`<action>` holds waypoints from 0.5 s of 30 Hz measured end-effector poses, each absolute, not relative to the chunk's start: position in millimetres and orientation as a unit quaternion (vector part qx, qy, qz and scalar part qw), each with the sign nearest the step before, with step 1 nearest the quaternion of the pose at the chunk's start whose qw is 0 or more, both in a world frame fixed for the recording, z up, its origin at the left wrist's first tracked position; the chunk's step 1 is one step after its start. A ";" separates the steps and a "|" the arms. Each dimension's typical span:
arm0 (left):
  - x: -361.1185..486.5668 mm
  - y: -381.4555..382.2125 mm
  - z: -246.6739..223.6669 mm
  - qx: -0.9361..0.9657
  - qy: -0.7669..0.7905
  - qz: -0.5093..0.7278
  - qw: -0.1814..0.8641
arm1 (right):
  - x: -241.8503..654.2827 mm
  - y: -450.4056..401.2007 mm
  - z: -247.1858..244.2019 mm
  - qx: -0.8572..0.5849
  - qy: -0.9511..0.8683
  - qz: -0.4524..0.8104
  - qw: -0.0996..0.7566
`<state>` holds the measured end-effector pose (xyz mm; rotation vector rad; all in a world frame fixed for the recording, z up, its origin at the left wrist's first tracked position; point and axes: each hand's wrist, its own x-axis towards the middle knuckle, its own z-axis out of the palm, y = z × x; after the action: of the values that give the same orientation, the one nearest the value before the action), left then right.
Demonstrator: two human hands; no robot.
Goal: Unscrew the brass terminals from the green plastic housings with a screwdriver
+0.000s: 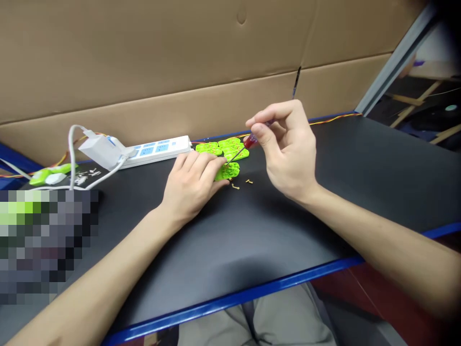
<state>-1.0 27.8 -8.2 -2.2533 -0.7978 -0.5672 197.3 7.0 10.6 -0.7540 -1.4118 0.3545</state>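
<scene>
Left fingers [201, 163] hide one end of the bright-green plastic shell [232, 170]; right fingers [279, 113] cover part of the translucent red screwdriver handle [249, 142]. Pixel blocks [46, 245] mask the black table's [360, 178] left side.

The left hand [192, 180] and right hand [292, 151] are bare and slim-fingered, their narrow wrists widening into smooth, bare forearms [108, 278], the right one blurring near the picture's edge. Loose, plain light-grey trousers [291, 318] cover both thighs, the cloth softly creased.
</scene>
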 end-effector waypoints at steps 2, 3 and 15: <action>-1.6 28.5 -7.8 -0.867 -0.297 -0.216 0.335 | 197.4 6.4 10.9 -0.333 -0.633 0.164 0.679; -2.1 28.8 -7.5 -0.870 -0.290 -0.217 0.335 | 197.6 6.2 11.1 -0.332 -0.636 0.168 0.676; -17.0 37.0 1.3 -0.844 -0.392 -0.208 0.302 | 200.3 8.5 8.0 -0.348 -0.665 0.156 0.642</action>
<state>-17.0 37.0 1.3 -2.2369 -1.0389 -0.5506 200.3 8.5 8.0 -0.7936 -1.5159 0.3550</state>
